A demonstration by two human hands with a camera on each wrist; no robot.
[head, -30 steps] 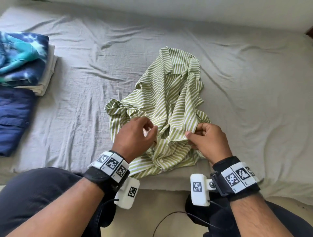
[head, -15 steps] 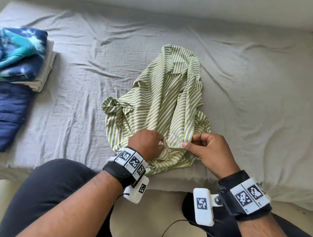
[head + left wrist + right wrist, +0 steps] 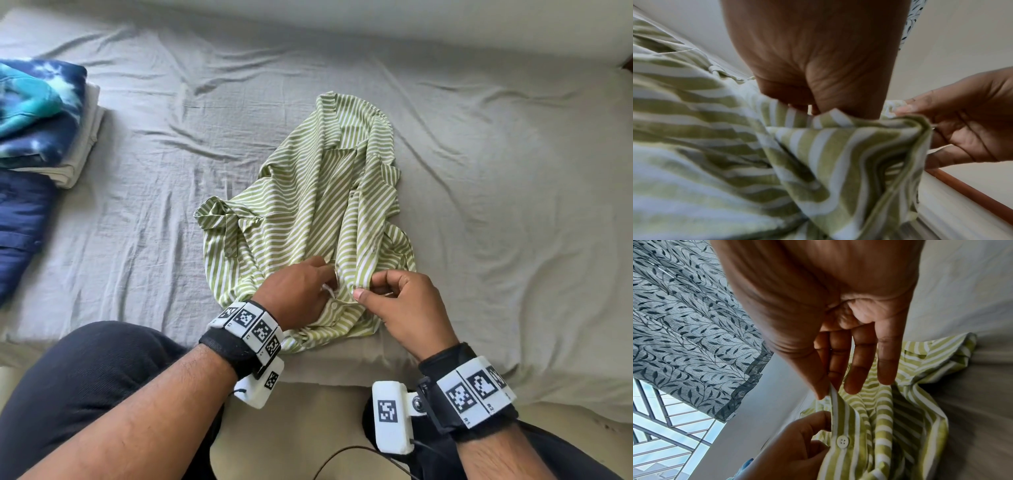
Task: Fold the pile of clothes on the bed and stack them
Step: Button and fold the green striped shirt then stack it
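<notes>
Pinching the button edge of the green-striped shirt (image 3: 318, 212), which lies crumpled at the middle of the bed (image 3: 513, 192), hem end twd me at 6 o'clock and collar at 12. My right hand (image 3: 407, 308) has thumb and forefinger closed on the placket edge, other fingers loosely extended w/ nothing in them. My left hand (image 3: 298, 294) is curled at the opposite edge just beside it; the left wrist view shows cloth bunched under the fingers, so I judge it a grip on the fabric, tho the fingertips themselves are hidden. A white button (image 3: 842, 441) sits on the placket just below my right-hand pinch. Step in hand, as I judge it: getting the two front edges together or finding the hem before spreading the shirt flat. To do it well: keep both pinches near the edge, pull the hands apart to take out slack, lay the front flat and smooth before any fold; the fabric looks thin and slippery, so a light hold may slip. Folded stack (image 3: 44, 113) waits at 9–10 o'clock, well apart from the shirt, w/ a navy garment (image 3: 20, 222) just beside it. Writing: no brand or label legible on the shirt; only square black-and-white marker codes on the wristbands (image 3: 250, 325), the small print there too tiny to read.
</notes>
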